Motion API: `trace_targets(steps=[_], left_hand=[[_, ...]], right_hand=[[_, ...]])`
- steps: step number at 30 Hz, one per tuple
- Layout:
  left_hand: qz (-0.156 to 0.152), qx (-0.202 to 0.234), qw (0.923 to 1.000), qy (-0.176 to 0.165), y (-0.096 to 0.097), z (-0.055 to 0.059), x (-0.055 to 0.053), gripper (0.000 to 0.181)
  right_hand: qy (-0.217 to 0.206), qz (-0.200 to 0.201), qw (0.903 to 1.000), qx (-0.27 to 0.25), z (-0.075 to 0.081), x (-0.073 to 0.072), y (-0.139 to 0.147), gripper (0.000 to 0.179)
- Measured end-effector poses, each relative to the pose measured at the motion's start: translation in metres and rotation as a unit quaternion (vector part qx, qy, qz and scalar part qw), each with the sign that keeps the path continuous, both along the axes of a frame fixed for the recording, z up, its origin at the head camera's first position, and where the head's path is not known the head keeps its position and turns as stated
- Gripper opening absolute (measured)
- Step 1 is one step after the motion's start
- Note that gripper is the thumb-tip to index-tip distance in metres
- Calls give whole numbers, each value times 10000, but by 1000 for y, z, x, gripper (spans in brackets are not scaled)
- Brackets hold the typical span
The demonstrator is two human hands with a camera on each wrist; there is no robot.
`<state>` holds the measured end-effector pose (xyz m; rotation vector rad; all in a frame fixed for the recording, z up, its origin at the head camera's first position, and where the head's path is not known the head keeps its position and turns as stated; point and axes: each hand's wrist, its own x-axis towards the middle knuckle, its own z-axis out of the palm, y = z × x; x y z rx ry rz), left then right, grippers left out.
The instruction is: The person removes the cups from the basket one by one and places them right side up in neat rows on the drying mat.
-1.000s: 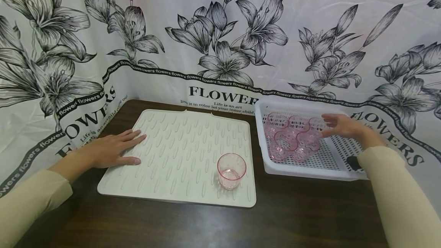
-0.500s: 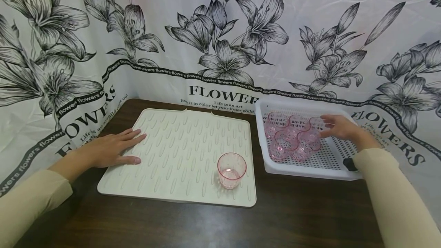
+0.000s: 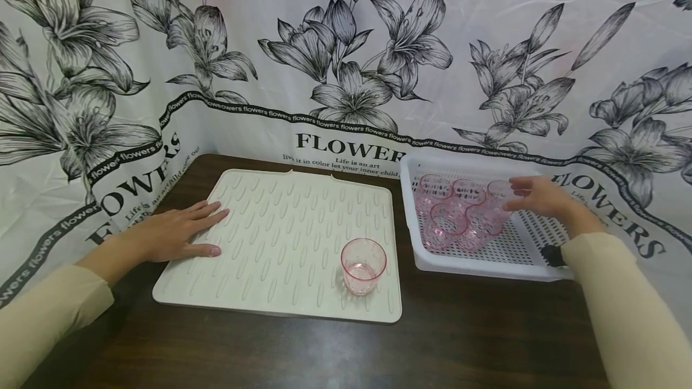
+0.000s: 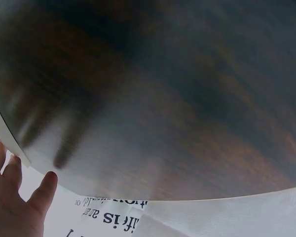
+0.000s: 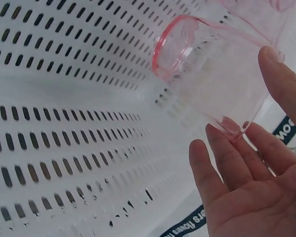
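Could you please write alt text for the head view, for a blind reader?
A right hand grips a pink glass beside four others in a white basket. To the left, a single upright glass stands on a pale mat, where the left hand rests.

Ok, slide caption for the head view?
Left hand touches white mat bearing pink cup; right hand holds another cup in white basket.
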<state>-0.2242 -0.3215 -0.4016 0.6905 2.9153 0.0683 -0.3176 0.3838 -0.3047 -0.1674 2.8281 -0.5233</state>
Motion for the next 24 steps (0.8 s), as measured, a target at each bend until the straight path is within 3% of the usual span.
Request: trace_targets(steps=[16, 24], left_hand=[[-6, -19, 10000, 63, 0, 0, -1, 90], [17, -57, 10000, 24, 0, 0, 0, 91]], right_hand=[[589, 56, 9982, -73, 36, 6, -14, 87], [653, 128, 9977, -93, 52, 9, -23, 88]])
